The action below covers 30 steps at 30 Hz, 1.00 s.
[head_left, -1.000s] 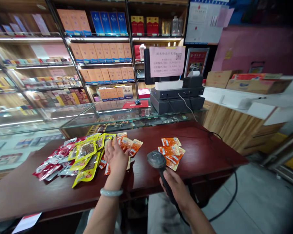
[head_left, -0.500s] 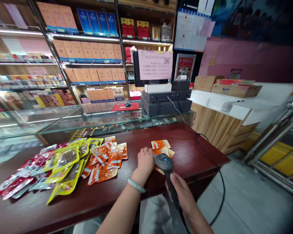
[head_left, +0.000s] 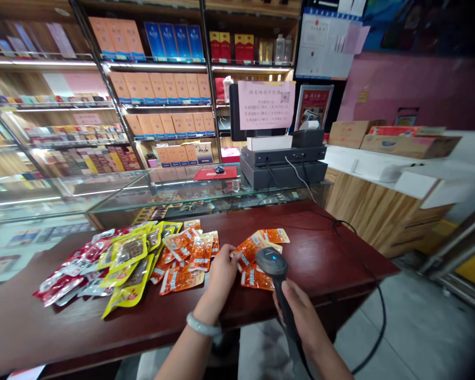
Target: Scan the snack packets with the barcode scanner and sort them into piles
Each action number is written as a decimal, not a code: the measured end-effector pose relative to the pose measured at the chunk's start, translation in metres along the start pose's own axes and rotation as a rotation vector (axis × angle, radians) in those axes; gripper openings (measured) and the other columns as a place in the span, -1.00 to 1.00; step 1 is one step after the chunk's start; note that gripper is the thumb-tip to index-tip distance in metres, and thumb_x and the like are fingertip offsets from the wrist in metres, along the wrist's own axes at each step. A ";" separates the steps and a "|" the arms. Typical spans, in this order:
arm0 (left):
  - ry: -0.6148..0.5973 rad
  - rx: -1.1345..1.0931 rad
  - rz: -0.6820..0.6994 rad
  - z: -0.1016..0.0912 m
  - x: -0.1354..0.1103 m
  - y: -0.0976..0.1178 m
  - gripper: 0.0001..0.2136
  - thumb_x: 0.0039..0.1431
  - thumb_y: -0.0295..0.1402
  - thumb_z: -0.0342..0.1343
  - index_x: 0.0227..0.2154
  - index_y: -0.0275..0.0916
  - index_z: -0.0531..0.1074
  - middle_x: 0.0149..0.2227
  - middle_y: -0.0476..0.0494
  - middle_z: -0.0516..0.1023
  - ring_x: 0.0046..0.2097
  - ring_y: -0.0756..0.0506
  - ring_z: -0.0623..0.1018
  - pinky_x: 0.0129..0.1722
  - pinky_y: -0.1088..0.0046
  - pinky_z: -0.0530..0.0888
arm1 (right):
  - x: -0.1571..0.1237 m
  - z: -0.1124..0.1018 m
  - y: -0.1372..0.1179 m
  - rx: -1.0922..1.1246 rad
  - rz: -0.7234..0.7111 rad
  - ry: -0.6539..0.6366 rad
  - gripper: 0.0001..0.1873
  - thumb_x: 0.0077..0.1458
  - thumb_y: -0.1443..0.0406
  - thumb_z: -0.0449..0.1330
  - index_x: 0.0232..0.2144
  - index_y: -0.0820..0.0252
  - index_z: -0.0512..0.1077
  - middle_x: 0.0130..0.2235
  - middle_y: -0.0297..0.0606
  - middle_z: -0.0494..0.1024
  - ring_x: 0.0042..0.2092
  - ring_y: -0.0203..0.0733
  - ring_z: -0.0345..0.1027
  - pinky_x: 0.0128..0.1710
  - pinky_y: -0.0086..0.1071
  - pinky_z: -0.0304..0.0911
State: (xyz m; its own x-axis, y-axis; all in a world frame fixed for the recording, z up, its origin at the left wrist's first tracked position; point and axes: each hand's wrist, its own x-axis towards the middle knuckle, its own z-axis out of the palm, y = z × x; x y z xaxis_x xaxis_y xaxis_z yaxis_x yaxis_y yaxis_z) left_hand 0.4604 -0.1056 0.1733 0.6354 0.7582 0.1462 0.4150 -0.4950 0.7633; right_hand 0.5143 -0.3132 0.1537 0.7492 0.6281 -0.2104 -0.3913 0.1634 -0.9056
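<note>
Across the back of my view, the tall shelves [head_left: 250, 68] fill the left and middle, stacked with boxed goods. In front of me spreads the dark red counter [head_left: 320, 248], with a glass display case [head_left: 206, 196] along its far side. Beyond the counter's right end I see a wood-fronted cabinet [head_left: 364, 206] bearing cardboard boxes [head_left: 348, 134]. On the glass case stands a black cash drawer [head_left: 285, 173], and behind it a monitor whose face is covered by a pink printed sheet [head_left: 266, 105].

On the left of the counter I have a heap of snack bags, red and silver ones [head_left: 79, 264] at the outer side, yellow-edged ones [head_left: 130, 250] overlapping them. A cluster of orange packets [head_left: 201, 252] lies just right of the yellow.

My right hand [head_left: 298, 303] is wrapped around the handle of a black scanner [head_left: 274, 264]; its head, showing a small blue light, is in front of a second group of orange packets [head_left: 257, 279]. My left hand [head_left: 222, 266] has its fingertips together on the left edge of one orange packet [head_left: 248, 248], which overlaps that second group. A pale bracelet [head_left: 201, 324] circles the left wrist.
</note>
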 end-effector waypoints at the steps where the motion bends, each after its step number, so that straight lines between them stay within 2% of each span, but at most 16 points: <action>1: 0.031 -0.046 -0.010 -0.005 -0.002 -0.004 -0.92 0.18 -0.35 0.05 -0.30 -0.22 0.39 -0.36 -0.08 0.55 -0.32 -0.08 0.52 -0.30 0.45 0.34 | -0.001 0.004 -0.001 0.000 -0.016 -0.023 -0.51 0.02 -0.12 0.28 -0.30 0.17 0.44 -0.52 -0.39 0.38 -0.55 -0.39 0.17 -0.59 -0.55 0.06; 4: 0.103 -0.130 0.005 -0.021 -0.009 -0.014 -0.89 0.17 -0.30 0.04 -0.31 -0.21 0.38 -0.39 -0.05 0.53 -0.34 -0.08 0.50 -0.32 0.44 0.34 | -0.001 0.021 -0.007 -0.012 -0.057 -0.095 -0.56 0.10 -0.09 0.22 -0.36 0.17 0.41 -0.53 -0.40 0.35 -0.55 -0.40 0.15 -0.59 -0.54 0.06; 8: 0.162 -0.145 0.011 -0.038 -0.017 -0.027 -0.85 0.14 -0.24 0.06 -0.35 -0.21 0.39 -0.45 -0.03 0.50 -0.41 -0.06 0.47 -0.38 0.45 0.33 | 0.002 0.048 -0.015 -0.081 -0.081 -0.197 -0.49 0.11 -0.15 0.15 -0.47 0.17 0.30 -0.58 -0.46 0.25 -0.60 -0.42 0.05 -0.63 -0.54 0.00; 11: 0.217 -0.129 0.025 -0.048 -0.020 -0.038 -0.84 0.12 -0.21 0.08 -0.39 -0.20 0.39 -0.47 -0.01 0.49 -0.43 -0.06 0.46 -0.39 0.45 0.33 | 0.004 0.065 -0.013 -0.088 -0.061 -0.247 -0.48 0.08 -0.17 0.16 -0.43 0.16 0.28 -0.57 -0.48 0.24 -0.60 -0.43 0.03 -0.64 -0.55 -0.02; 16: 0.300 -0.175 -0.065 -0.070 -0.018 -0.066 -0.79 0.11 -0.18 0.10 -0.34 -0.22 0.41 -0.49 -0.01 0.48 -0.48 -0.06 0.48 -0.43 0.42 0.41 | 0.004 0.074 0.000 -0.096 0.006 -0.284 -0.49 0.06 -0.17 0.18 -0.39 0.15 0.28 -0.56 -0.50 0.22 -0.60 -0.45 -0.01 -0.66 -0.57 -0.07; 19: 0.425 -0.113 -0.099 -0.095 -0.015 -0.077 -0.70 0.10 -0.18 0.12 -0.15 -0.24 0.41 -0.31 -0.14 0.54 -0.38 -0.11 0.55 -0.35 0.32 0.50 | 0.003 0.071 0.005 -0.092 0.004 -0.292 -0.48 0.05 -0.17 0.19 -0.42 0.15 0.27 -0.56 -0.50 0.23 -0.60 -0.46 0.00 -0.66 -0.58 -0.08; 22: 0.592 0.140 -0.030 -0.110 -0.016 -0.074 -0.50 0.09 -0.19 0.16 0.08 -0.27 0.31 0.04 -0.36 0.45 0.00 -0.25 0.52 -0.04 0.14 0.48 | 0.001 0.064 0.004 -0.067 0.001 -0.273 -0.47 0.04 -0.17 0.20 -0.40 0.17 0.31 -0.56 -0.48 0.26 -0.60 -0.47 0.02 -0.64 -0.59 -0.05; 24: 0.608 0.280 0.063 -0.104 -0.020 -0.063 -0.46 0.12 -0.18 0.15 0.13 -0.29 0.28 0.12 -0.39 0.39 0.16 -0.30 0.39 0.12 0.08 0.38 | -0.001 0.057 0.001 -0.058 -0.004 -0.229 -0.46 0.02 -0.17 0.22 -0.37 0.18 0.36 -0.56 -0.47 0.27 -0.59 -0.46 0.04 -0.64 -0.59 -0.03; 25: 0.555 0.312 0.117 -0.096 -0.023 -0.055 -0.49 0.15 -0.18 0.13 0.12 -0.28 0.29 0.10 -0.37 0.41 0.17 -0.30 0.38 0.14 0.09 0.36 | -0.002 0.053 0.000 -0.059 -0.008 -0.200 -0.46 0.01 -0.18 0.23 -0.35 0.19 0.38 -0.56 -0.46 0.28 -0.59 -0.45 0.06 -0.63 -0.58 -0.03; 28: 0.258 0.324 0.245 -0.056 -0.030 -0.026 -0.65 0.21 -0.21 0.08 0.01 -0.22 0.40 -0.03 -0.25 0.50 0.03 -0.22 0.48 0.07 0.21 0.41 | -0.004 0.036 -0.003 -0.063 -0.019 -0.100 -0.46 -0.01 -0.17 0.25 -0.32 0.19 0.42 -0.53 -0.40 0.36 -0.56 -0.39 0.15 -0.61 -0.55 0.04; 30: 0.126 0.380 0.258 -0.026 -0.034 -0.004 -0.69 0.21 -0.21 0.09 -0.04 -0.21 0.44 -0.07 -0.23 0.52 -0.02 -0.21 0.49 0.03 0.24 0.41 | -0.004 0.024 -0.003 -0.043 -0.026 -0.033 -0.48 0.00 -0.15 0.26 -0.30 0.18 0.43 -0.51 -0.37 0.40 -0.54 -0.35 0.20 -0.59 -0.52 0.08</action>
State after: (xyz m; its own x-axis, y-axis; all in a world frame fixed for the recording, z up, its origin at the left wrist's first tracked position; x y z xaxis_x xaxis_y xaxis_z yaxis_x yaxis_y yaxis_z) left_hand 0.4204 -0.1180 0.1818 0.6747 0.6241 0.3941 0.4779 -0.7762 0.4112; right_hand 0.4996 -0.2982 0.1662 0.7405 0.6489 -0.1750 -0.3481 0.1476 -0.9258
